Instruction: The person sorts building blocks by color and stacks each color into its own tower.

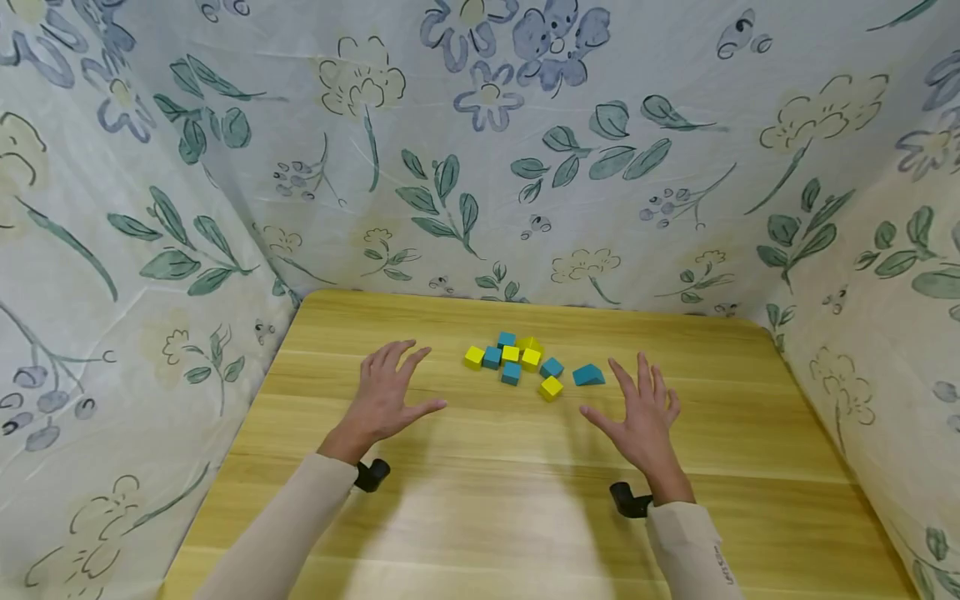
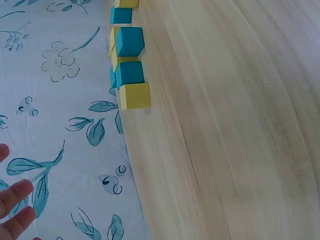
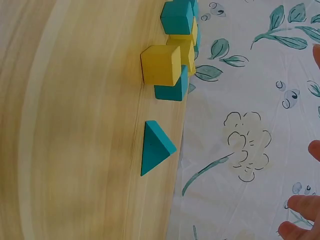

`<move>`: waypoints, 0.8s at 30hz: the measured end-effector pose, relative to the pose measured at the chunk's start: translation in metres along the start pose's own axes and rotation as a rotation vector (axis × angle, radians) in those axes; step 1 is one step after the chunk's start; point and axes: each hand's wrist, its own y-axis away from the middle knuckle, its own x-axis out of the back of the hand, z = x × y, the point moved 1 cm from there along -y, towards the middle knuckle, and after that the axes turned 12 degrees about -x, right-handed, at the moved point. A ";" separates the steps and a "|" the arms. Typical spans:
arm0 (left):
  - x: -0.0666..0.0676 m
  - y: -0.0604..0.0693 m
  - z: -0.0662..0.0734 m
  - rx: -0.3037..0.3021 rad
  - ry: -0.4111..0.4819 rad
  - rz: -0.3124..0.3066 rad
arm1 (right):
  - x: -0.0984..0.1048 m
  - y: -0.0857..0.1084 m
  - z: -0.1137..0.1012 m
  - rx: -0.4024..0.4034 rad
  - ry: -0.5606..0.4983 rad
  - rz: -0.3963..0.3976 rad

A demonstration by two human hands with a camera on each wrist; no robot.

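Note:
Several yellow and blue cubes lie in a loose cluster on the wooden table, among them a yellow cube (image 1: 474,357) at its left end and a blue cube (image 1: 511,374) at its near side. Behind them a yellow wedge-shaped block (image 1: 531,342) is partly hidden. A blue triangular block (image 1: 588,375) lies apart on the right, also in the right wrist view. My left hand (image 1: 386,396) hovers left of the cluster, fingers spread and holding nothing. To the right, nearest the blue triangular block, my right hand (image 1: 642,417) is likewise spread and empty.
The wooden table (image 1: 480,517) has floral cloth (image 1: 465,208) hanging behind it and along both sides. Black wrist mounts (image 1: 372,476) sit at both cuffs. A separate yellow cube (image 1: 551,388) lies nearest the front of the group.

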 end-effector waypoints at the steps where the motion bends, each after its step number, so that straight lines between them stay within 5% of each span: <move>1: -0.001 0.000 0.001 -0.004 0.007 0.009 | -0.001 0.000 0.000 0.000 -0.005 0.005; 16: -0.031 -0.015 0.018 0.027 0.216 0.118 | -0.016 -0.005 0.012 0.001 -0.200 0.034; 24: -0.057 -0.029 0.030 0.181 0.468 -0.008 | -0.037 -0.012 0.024 -0.054 -0.307 -0.013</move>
